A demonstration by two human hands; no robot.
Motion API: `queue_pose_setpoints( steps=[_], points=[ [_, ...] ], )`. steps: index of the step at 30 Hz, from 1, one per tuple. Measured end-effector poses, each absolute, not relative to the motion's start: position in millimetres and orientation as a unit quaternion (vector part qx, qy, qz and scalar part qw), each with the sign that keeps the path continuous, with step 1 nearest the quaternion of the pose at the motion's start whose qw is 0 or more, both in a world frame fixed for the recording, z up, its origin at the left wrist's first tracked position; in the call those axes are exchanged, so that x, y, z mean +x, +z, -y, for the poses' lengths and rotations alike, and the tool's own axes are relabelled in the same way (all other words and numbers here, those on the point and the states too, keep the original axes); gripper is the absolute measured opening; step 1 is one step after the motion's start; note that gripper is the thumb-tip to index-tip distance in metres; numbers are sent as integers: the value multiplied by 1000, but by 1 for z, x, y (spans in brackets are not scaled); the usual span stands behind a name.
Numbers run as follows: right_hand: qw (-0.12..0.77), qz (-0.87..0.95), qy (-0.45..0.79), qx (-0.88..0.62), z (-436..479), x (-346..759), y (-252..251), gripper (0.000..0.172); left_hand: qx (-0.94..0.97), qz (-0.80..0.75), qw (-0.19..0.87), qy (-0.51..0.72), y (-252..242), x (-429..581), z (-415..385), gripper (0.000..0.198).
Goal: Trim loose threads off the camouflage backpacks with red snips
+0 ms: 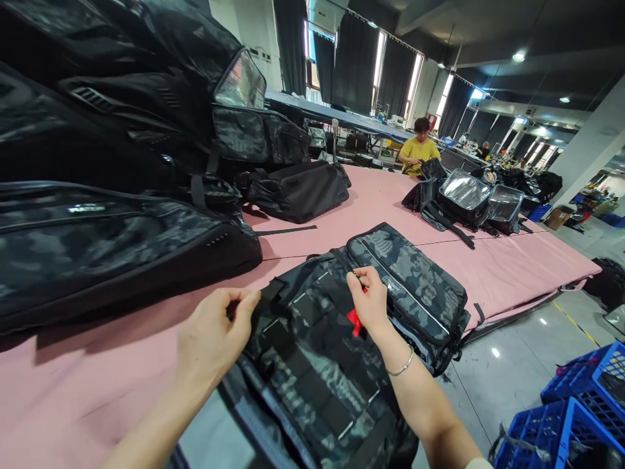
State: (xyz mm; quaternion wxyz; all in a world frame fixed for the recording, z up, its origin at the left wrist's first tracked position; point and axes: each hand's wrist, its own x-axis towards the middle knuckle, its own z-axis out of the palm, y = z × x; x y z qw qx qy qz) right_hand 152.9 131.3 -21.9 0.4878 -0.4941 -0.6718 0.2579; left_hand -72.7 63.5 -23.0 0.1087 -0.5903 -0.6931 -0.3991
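A dark camouflage backpack with rows of black webbing lies in front of me, its side gaping at the lower left. My left hand is closed, thumb and fingers pinching the black edge at the bag's upper left corner. Near the upper right edge, my right hand pinches dark material of the same bag between thumb and fingers. A small red piece shows beneath the right palm; its kind is unclear. Just beyond the right hand is a camouflage flap or pouch with a light zip line.
Large black and camouflage bags are piled on the left of the pink-covered table. Silver-lined bags lie farther off, beside a person in yellow. Blue crates stand on the floor at right.
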Motion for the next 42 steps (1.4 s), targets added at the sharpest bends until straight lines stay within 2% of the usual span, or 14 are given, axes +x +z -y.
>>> queue_pose_setpoints(
  steps=[4, 9, 16, 21, 24, 34, 42],
  points=[
    [465, 681, 236, -514, -143, 151, -14, 27, -622, 684, 120, -362, -12, -67, -87, 29],
    [405, 698, 197, -557, -165, 143, -6, 21, -713, 641, 91, -270, -9, -41, -151, 37],
    [305, 732, 147, -591, -202, 134, 0, 13, -735, 638, 107, -204, -34, -28, -183, 21],
    [249, 771, 121, -574, -226, 107, -4, 22, -733, 634, 134, -206, -51, -41, -178, 32],
    [227, 787, 115, -562, -235, 93, -10, 20, -734, 631, 146, -206, -59, -47, -178, 38],
    [236, 794, 121, -547, -250, 88, -27, 11, -738, 628, 157, -193, -66, -48, -174, 40],
    [259, 793, 137, -534, -248, 93, -33, 9, -769, 612, 103, -156, -53, -39, -167, 30]
  ],
)
